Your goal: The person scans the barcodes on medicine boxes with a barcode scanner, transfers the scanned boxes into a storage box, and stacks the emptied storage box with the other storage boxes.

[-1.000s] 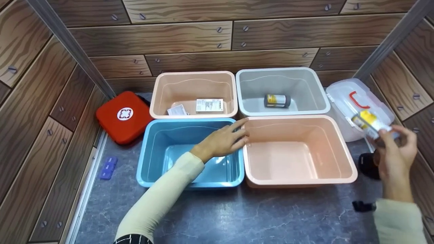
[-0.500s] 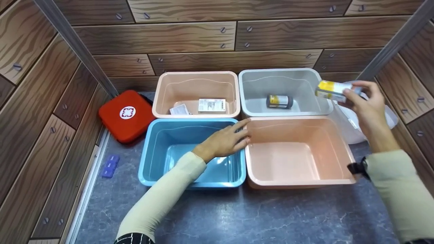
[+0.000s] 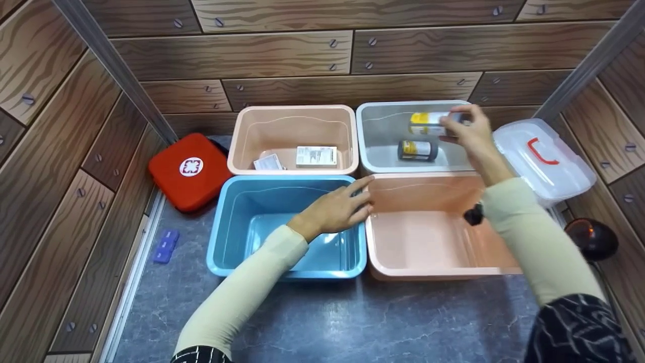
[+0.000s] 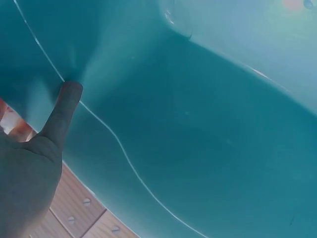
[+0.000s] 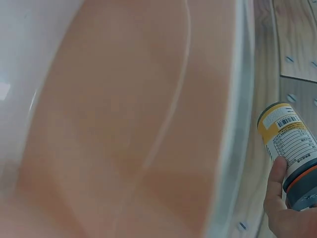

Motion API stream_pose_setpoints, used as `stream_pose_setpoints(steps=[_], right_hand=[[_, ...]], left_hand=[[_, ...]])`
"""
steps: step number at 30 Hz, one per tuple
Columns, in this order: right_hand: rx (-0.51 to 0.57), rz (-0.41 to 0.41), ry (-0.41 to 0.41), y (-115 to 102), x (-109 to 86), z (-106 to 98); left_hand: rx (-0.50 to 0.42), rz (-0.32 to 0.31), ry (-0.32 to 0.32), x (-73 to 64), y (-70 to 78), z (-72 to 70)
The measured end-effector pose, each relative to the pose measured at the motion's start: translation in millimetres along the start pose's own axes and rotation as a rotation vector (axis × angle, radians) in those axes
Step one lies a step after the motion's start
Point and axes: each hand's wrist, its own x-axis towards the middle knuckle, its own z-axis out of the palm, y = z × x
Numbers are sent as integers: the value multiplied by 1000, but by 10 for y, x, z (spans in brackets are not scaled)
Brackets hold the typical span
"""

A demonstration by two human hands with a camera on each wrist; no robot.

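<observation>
My right hand (image 3: 471,133) grips a dark bottle (image 3: 426,122) with a yellow and white label, tilted on its side over the grey bin (image 3: 378,118). In the right wrist view, the thumb lies along the label of this bottle (image 5: 290,141), near its dark cap. A similar bottle (image 3: 417,150) lies on the grey bin's floor. My left hand (image 3: 330,209) rests where the blue bin (image 3: 219,222) meets the front pink bin (image 3: 448,271), fingers spread over the rims. In the left wrist view, its thumb (image 4: 67,101) touches the blue bin's inner wall.
A back pink bin (image 3: 292,113) holds a white box (image 3: 316,156) and a smaller white packet (image 3: 268,162). At left lie a red first-aid case (image 3: 186,171) and a purple pill organizer (image 3: 166,246). A clear lidded box (image 3: 549,166) and a dark round object (image 3: 590,239) stand at right.
My right hand has carried the bottle leftward from beside the clear box to above the grey bin. The left hand stays on the rims.
</observation>
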Motion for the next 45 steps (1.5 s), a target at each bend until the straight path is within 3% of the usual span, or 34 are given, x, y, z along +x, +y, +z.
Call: stream_pose_setpoints(steps=[5,11,18,22,26,29,34,38,45], right_hand=[[-65,51,-14,227,171,275],[-230,120,-44,440,283,504],[-359,257,-67,582,316,626],[-452,281,-131,613,342,665],[-561,266,-206,614,364,685],[-696,222,-204,601,362,677],[-928,93,-19,569,321,651],[-918,-5,90,542,279,628],[-867,-128,19,347,100,333]], left_hand=[[5,-8,4,-9,7,-10],[-3,-14,1,-13,11,-21],[2,-4,0,2,15,-12],[1,10,18,-2,10,-2],[6,16,34,3,5,-3],[1,12,27,6,5,-8],[-8,2,17,7,7,-9],[-9,-10,8,3,10,-6],[-19,-17,-4,-8,-2,0]])
